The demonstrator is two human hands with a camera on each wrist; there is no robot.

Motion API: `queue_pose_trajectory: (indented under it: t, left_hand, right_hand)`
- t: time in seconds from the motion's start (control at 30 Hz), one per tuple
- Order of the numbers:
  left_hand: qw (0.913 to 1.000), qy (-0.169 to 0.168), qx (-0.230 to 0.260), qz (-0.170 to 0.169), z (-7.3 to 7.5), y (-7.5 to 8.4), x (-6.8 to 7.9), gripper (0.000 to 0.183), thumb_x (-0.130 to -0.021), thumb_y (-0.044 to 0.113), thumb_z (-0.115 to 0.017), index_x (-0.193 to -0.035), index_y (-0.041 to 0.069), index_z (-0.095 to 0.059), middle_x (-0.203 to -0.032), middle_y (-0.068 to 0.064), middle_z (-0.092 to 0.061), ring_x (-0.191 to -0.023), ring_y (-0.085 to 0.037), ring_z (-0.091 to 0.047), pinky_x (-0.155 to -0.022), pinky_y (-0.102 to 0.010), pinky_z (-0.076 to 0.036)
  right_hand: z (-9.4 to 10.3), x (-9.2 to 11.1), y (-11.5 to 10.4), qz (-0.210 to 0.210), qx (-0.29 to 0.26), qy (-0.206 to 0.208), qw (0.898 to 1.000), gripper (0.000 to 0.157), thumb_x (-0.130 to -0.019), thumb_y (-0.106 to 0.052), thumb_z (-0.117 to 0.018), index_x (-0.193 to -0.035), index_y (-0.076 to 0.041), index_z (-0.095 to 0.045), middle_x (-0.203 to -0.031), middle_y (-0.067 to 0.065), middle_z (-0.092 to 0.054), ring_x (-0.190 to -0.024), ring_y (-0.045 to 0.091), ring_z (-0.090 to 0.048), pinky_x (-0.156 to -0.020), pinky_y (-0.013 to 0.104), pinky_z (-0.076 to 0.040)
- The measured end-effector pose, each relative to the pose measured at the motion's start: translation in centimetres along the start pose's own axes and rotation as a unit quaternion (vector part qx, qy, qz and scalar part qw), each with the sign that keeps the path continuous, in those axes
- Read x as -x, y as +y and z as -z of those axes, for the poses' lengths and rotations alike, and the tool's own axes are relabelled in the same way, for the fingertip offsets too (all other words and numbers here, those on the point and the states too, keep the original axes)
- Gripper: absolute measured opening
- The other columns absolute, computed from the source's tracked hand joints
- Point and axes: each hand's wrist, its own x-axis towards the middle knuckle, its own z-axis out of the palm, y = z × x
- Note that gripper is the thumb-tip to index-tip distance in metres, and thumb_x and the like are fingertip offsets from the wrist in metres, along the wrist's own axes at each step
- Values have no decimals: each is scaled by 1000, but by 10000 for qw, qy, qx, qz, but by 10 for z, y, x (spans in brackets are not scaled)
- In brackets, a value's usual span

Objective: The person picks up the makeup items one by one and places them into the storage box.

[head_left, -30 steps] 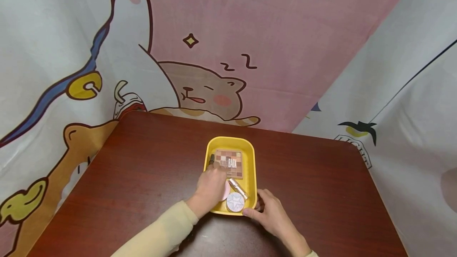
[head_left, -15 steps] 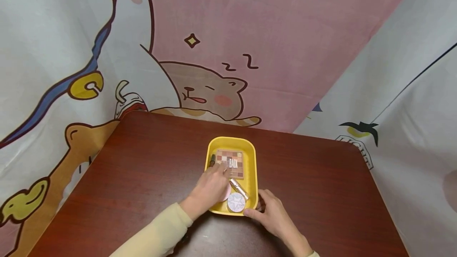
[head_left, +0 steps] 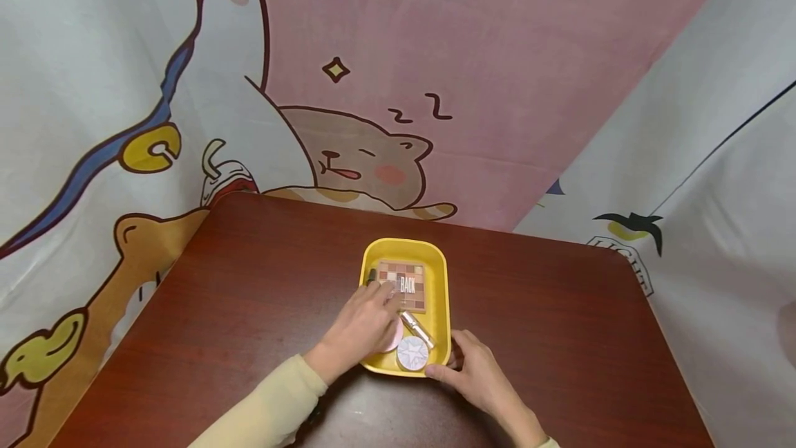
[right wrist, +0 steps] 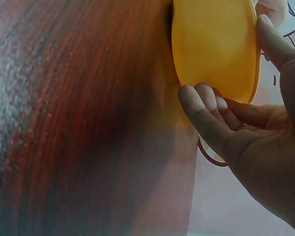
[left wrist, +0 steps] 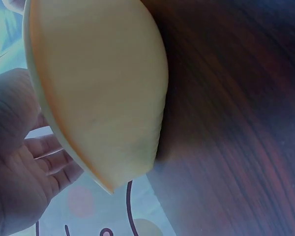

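A yellow tray (head_left: pixel 440 296) holds several make-up items. An eyeshadow palette (head_left: pixel 415 299) marked "BACK" lies at its far end. My left hand (head_left: pixel 361 323) reaches over the tray's left rim, its fingers loosely bent above the palette's near left corner; no held thing shows. Beside it a black-ended stick (head_left: pixel 372 275) lies along the left wall, partly hidden. A shiny lipstick tube (head_left: pixel 417 329), a round compact (head_left: pixel 412 353) with a star and a partly covered pink round item (head_left: pixel 394 337) lie nearer. My right hand (head_left: pixel 479 375) grips the tray's near right corner, thumb at the rim, fingers against the outer wall.
The tray stands on a dark red-brown wooden table (head_left: pixel 261 282), with tabletop on both sides of it. A cartoon-printed curtain (head_left: pixel 485 123) hangs behind the table's far edge and along both sides.
My left hand's fingers have loosened from a bunched pose and drawn slightly back towards the near left. The right hand stays at the tray's corner. The view has shifted slightly.
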Motion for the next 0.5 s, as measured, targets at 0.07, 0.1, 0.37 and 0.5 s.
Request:
queue_pose_trajectory:
  t: [0.07, 0.1, 0.37, 0.5]
  left_hand:
    - [9999, -62, 45, 70, 2, -1, 2, 34, -88, 21, -79, -118, 7, -74, -121, -10, -68, -102, -25, -62, -85, -37, -55]
    - [9999, -74, 53, 102, 3, -1, 3, 34, -88, 22, -79, -118, 7, -73, -122, -11, -68, -102, -26, -61, -85, -38, -54]
    - [9997, -208, 53, 141, 11, -8, 8, 48, -90, 34, -77, -127, 7, -67, -134, -11, -62, -111, -30, -58, -93, -43, -51]
    - [9993, -248, 124, 261, 14, -11, 9, 56, -93, 41, -73, -137, 7, -63, -146, -16, -56, -124, -33, -56, -105, -47, -48]
  right_hand:
    - [1, 0, 1, 38, 10, -18, 10000, 65, -79, -35, -90, -128, 0, -65, -96, 3, -60, -79, 9, -63, -67, 22, -55]
    - [1, 0, 1, 55, 5, -28, 10000, 66, -79, -35, -90, -129, 0, -65, -96, 3, -60, -79, 10, -63, -67, 22, -55]
    - [7, 1, 2, 253, 295, -100, 9992, 66, -79, -38, -90, -129, -3, -66, -96, -1, -58, -80, 13, -58, -67, 22, -50]
    - [15, 1, 3, 374, 295, -208, 9986, 67, -80, -40, -88, -131, -4, -64, -103, 1, -61, -86, 15, -60, -72, 25, -53]
